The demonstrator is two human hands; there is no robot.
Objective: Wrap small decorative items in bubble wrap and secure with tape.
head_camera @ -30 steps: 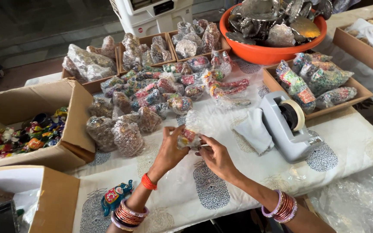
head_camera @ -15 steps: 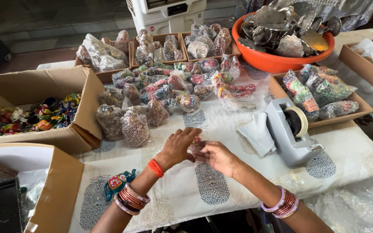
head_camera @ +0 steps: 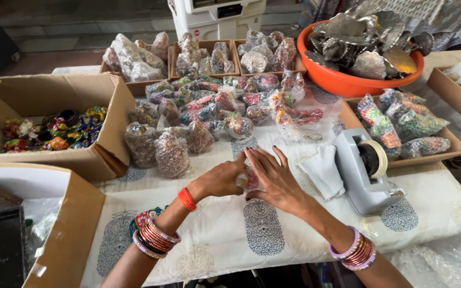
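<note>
My left hand (head_camera: pixel 222 178) and my right hand (head_camera: pixel 273 178) meet over the printed white cloth (head_camera: pixel 273 240) and press together on a small clear packet of colourful pieces (head_camera: pixel 247 180). The packet is mostly hidden between my palms. The right hand lies flat over it with fingers spread; the left fingers curl against its left side. Both wrists carry stacks of bangles. Just behind my hands lies a heap of filled clear packets (head_camera: pixel 204 114).
A grey tape dispenser (head_camera: pixel 363 170) stands right of my hands, with a folded white cloth (head_camera: pixel 322 170) beside it. Cardboard boxes with coloured trinkets (head_camera: pixel 49 130) sit at left. An orange tub of silver items (head_camera: pixel 364 50) and trays of packets (head_camera: pixel 406 125) sit behind and right.
My hands have come down from a raised hold to the cloth, now pressing the packet flat. The camera has tilted, shifting the view.
</note>
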